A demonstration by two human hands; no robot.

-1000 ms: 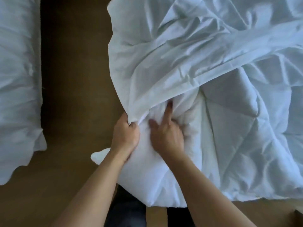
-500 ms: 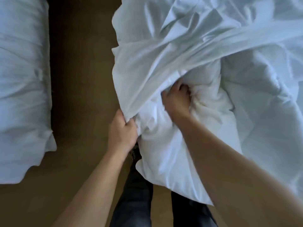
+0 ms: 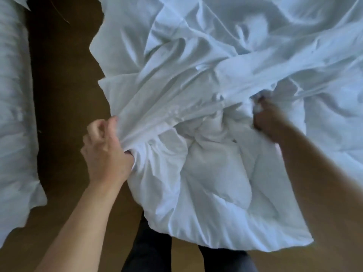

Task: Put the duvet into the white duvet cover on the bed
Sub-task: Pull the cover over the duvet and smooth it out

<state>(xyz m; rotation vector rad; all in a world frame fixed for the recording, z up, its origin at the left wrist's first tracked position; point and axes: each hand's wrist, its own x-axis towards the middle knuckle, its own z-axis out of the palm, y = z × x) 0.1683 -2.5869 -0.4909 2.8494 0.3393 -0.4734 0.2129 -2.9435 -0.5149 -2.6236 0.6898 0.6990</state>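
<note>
The thin, wrinkled white duvet cover (image 3: 196, 71) spreads over the bed and its open edge runs across the middle of the view. Under that edge bulges the thick quilted white duvet (image 3: 212, 183), its corner hanging off the bed toward my legs. My left hand (image 3: 104, 150) grips the cover's edge at the left, fabric bunched in its fingers. My right hand (image 3: 269, 118) is at the right, fingers curled into a fold where cover and duvet meet; blur hides which layer it holds.
A brown wooden floor (image 3: 64, 95) runs between this bed and white bedding (image 3: 15, 124) at the left edge. My dark trouser legs (image 3: 149, 248) stand against the bed's near side, below the hanging duvet corner.
My right hand has moved right and away from my left, widening the opening of the cover. The duvet now bulges between the hands, and my left hand has shifted slightly left with the edge.
</note>
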